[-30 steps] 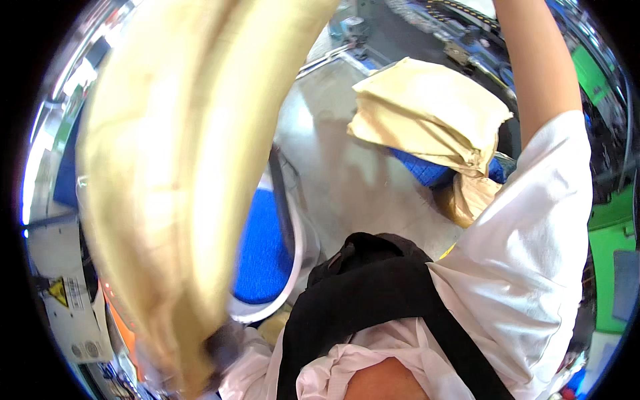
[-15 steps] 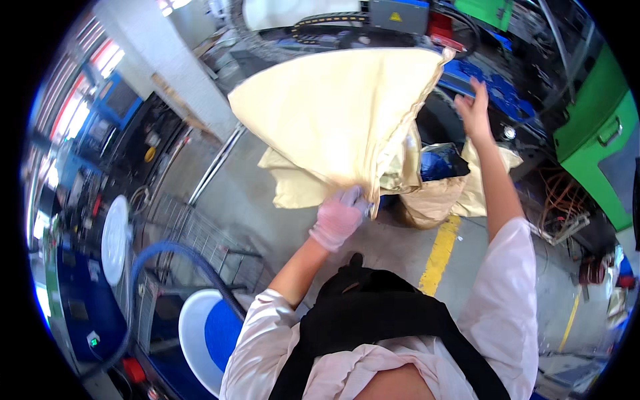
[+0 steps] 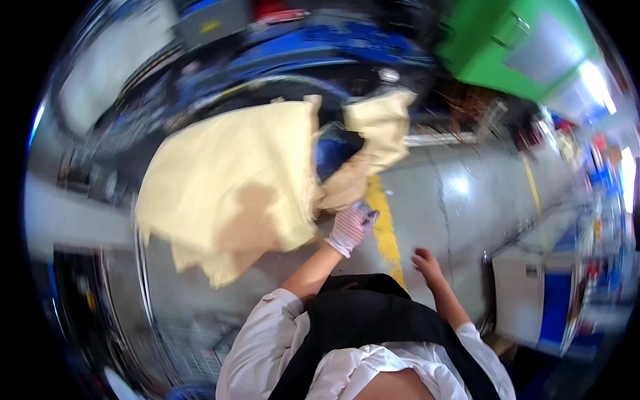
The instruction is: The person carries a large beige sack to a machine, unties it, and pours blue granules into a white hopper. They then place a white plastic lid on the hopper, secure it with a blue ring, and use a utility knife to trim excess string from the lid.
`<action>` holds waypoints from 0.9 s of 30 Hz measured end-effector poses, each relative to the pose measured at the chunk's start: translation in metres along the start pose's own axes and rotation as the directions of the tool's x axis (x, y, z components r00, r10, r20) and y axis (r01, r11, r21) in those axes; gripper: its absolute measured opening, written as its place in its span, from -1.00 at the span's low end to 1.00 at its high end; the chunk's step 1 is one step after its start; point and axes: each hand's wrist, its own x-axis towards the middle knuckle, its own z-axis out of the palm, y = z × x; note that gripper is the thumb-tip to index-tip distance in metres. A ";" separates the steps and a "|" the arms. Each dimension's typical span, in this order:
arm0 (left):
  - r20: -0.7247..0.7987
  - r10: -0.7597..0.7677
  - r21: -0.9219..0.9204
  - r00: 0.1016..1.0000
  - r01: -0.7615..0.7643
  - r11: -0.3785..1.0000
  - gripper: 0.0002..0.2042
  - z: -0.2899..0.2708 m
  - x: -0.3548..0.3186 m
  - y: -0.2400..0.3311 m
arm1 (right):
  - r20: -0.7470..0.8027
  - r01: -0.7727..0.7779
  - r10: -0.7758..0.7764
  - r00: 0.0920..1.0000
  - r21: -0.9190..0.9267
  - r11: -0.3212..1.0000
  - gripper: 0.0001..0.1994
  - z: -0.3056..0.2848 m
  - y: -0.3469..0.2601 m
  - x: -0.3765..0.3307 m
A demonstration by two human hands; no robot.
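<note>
My left hand [image 3: 351, 230], in a pale striped glove, is closed in front of the sacks. Something small and grey shows at its fingertips; I cannot make out whether it is a tool or part of the glove. A large pale-yellow sack [image 3: 233, 180] spreads to the left of this hand, its right edge apart from the fingers. Just beyond the hand stands an open tan sack [image 3: 348, 185], dark blue inside, with a crumpled flap [image 3: 383, 130] folded out. My bare right hand [image 3: 428, 265] hovers over the floor to the right, blurred, its fingers partly bent.
A yellow floor line [image 3: 387, 233] runs beside my left hand. Dark machinery with blue parts [image 3: 300, 50] lies beyond the sacks, a green cabinet [image 3: 493, 40] at the far right. A white and blue box-shaped unit [image 3: 520, 300] stands on the right.
My view has turned to the right. The large sack's raised part has come down to the left, away from my left hand. My right hand has drawn back from the machine toward my body.
</note>
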 end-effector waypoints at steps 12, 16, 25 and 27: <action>-0.228 0.201 -0.460 0.953 -0.287 0.840 -0.77 0.121 0.332 0.149 | 0.537 0.139 -0.513 0.670 0.588 0.797 -0.72 -0.017 -0.052 0.053; -0.459 0.242 -0.448 0.855 -0.458 0.768 -0.82 0.140 0.412 0.178 | -0.226 0.115 -0.234 0.946 -0.439 0.891 -0.82 -0.173 0.079 0.103; 0.601 0.497 -0.514 0.626 -0.175 0.840 -0.56 0.464 0.270 0.211 | -0.638 0.287 -0.429 0.640 -0.319 0.903 -0.83 -0.453 0.022 0.064; 0.874 0.286 -0.477 0.392 0.588 0.654 -0.58 0.504 0.212 0.268 | -0.491 0.592 -0.494 0.717 0.056 0.804 -0.83 -0.470 -0.026 0.068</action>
